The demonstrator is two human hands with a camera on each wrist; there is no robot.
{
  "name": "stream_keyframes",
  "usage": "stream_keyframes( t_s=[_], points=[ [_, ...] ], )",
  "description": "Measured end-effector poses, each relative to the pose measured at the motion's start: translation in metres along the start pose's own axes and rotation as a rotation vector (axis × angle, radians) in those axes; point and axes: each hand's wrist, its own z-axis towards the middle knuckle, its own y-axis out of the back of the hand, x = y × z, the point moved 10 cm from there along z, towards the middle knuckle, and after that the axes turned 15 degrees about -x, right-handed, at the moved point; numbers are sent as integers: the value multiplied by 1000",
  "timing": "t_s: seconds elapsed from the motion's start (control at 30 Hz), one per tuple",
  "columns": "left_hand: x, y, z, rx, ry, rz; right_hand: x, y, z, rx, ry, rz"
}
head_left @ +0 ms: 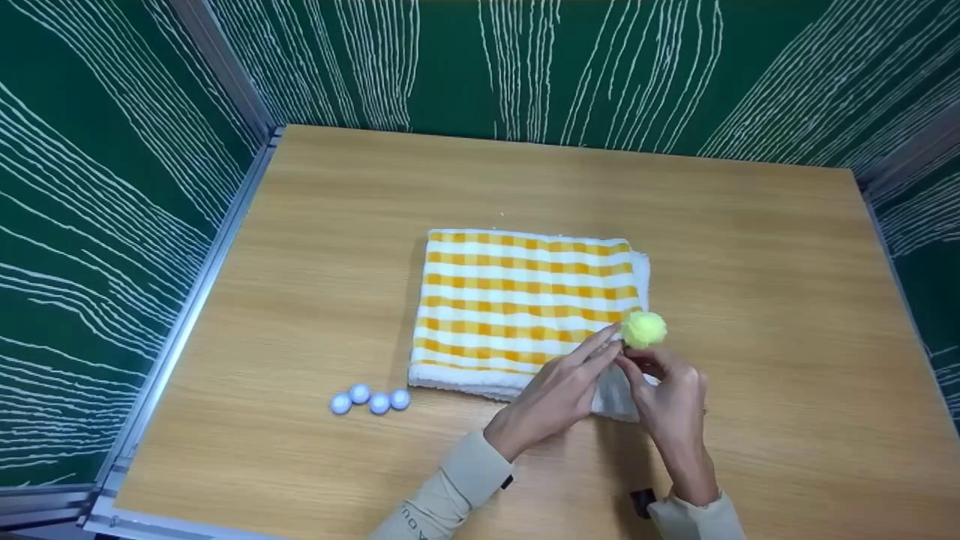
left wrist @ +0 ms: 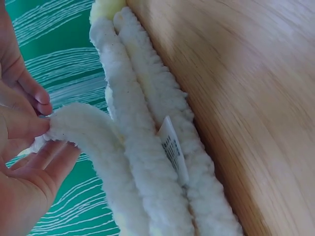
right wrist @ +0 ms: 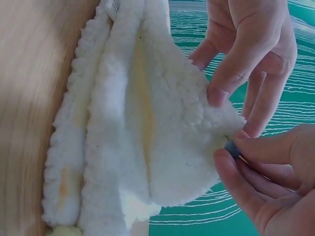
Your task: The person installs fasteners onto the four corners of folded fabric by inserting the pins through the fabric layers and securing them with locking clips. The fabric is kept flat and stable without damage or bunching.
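Note:
A folded yellow-and-white checked blanket (head_left: 517,300) with a white fleece underside lies on the table. My left hand (head_left: 551,394) holds its front right corner, which is lifted from the folded layers. In the right wrist view the thumb (right wrist: 219,93) lies on the fleece (right wrist: 182,128), other fingers behind it. My right hand (head_left: 675,394) is right beside it. Its thumb and forefinger pinch a small blue piece (right wrist: 232,148) at the corner's edge; I cannot tell what it is. Just beyond the fingertips sits a fluffy yellow-green pompom (head_left: 643,330) at the blanket's right side.
Several pale blue balls (head_left: 379,403) lie together left of the blanket's front left corner. A white label (left wrist: 173,150) sticks out between the fleece layers. Green panels (head_left: 450,67) with white lines stand around the wooden table (head_left: 300,300) at the back and sides.

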Motion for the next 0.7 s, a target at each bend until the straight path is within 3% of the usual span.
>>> stream_keyframes(
  t_s=[0.17, 0.4, 0.7],
  points=[
    [1, -1, -2, 10, -3, 22, 1, -1, -2, -21, 13, 4],
    [4, 1, -1, 3, 43, 12, 0, 6, -4, -38, 20, 13],
    [5, -1, 0, 21, 55, 25, -1, 6, -5, -8, 11, -9]
  ],
)
